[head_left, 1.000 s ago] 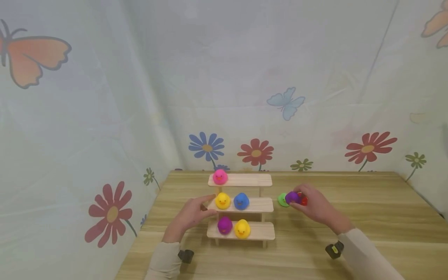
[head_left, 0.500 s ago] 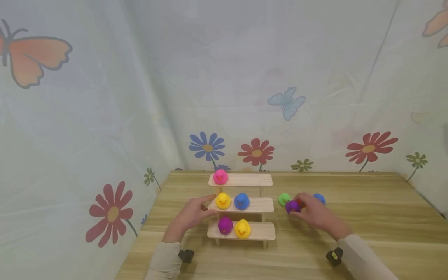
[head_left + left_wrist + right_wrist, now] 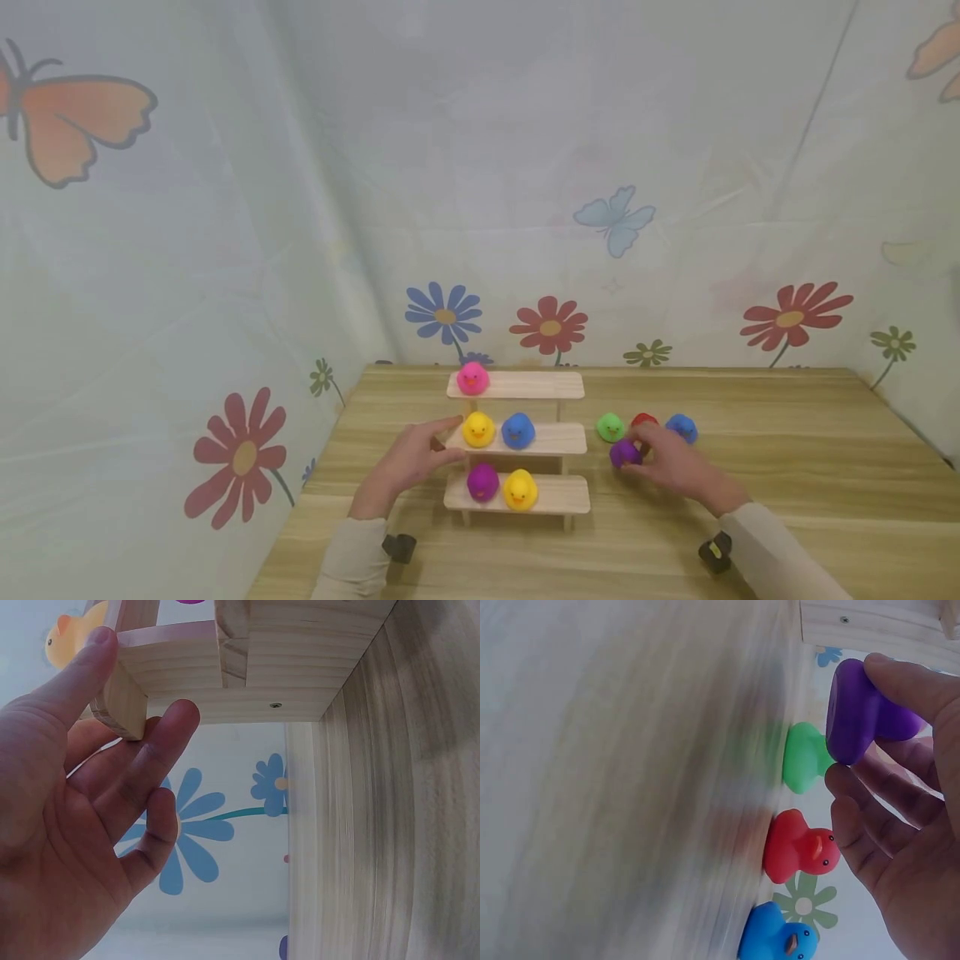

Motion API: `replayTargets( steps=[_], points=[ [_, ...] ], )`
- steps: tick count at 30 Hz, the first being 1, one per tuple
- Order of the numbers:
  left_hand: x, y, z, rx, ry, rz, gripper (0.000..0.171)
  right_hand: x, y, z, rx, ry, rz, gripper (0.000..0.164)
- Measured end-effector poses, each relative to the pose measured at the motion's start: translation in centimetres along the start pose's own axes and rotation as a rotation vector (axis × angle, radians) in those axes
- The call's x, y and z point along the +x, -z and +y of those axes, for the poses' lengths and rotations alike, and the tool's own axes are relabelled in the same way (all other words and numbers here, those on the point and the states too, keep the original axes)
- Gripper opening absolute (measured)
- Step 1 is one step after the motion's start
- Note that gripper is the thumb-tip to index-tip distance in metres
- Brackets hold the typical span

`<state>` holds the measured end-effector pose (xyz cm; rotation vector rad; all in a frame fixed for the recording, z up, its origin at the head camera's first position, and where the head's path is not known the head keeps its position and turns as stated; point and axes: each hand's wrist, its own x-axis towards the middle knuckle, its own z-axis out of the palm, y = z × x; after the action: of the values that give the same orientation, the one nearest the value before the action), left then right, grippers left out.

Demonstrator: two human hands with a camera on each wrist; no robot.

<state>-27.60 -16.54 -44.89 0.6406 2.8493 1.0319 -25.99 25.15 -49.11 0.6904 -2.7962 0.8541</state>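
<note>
Red duck (image 3: 645, 418): partly hidden by the right hand (image 3: 671, 461) in the head view. Outer blue duck (image 3: 774, 934): cut off at the right wrist view's lower edge. Three-tier stand (image 3: 562, 440): pale grained wood; left hand (image 3: 408, 458) with its grip round the middle tier's left end. Deep-purple duck (image 3: 857, 712): smooth, rounded, flat-based, face obscured; pinched in the right grip above the desk (image 3: 637, 542), nearer than the green duck (image 3: 610, 427).

Pale printed backdrop (image 3: 465, 150), orange butterfly (image 3: 82, 117) at far left, light-blue butterfly (image 3: 615, 220), red flowers (image 3: 550, 327), blue flower (image 3: 444, 316), wood-grain tabletop (image 3: 810, 475)
</note>
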Motion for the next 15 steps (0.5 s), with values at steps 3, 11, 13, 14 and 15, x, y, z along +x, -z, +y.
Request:
replayTargets(
  steps=[3, 11, 13, 14, 15],
  points=[
    [0.03, -0.02, -0.1, -0.001, -0.003, 0.001, 0.064, 0.14, -0.3, 0.11, -0.009, -0.005, -0.021, 0.028],
    [0.04, -0.05, -0.11, -0.009, 0.007, -0.013, 0.065, 0.25, -0.6, -0.02, -0.047, -0.032, -0.053, 0.028],
    [0.0, -0.03, -0.11, -0.006, 0.002, -0.01, 0.065, 0.27, -0.7, -0.05, -0.05, -0.039, -0.057, 0.028],
    [-0.01, -0.01, -0.08, -0.005, -0.004, -0.007, 0.065, 0.29, -0.75, -0.05, -0.053, -0.038, -0.058, 0.028],
    [-0.01, -0.01, -0.08, -0.003, -0.006, -0.005, 0.064, 0.3, -0.81, -0.03, -0.058, -0.037, -0.059, 0.029]
  ],
)
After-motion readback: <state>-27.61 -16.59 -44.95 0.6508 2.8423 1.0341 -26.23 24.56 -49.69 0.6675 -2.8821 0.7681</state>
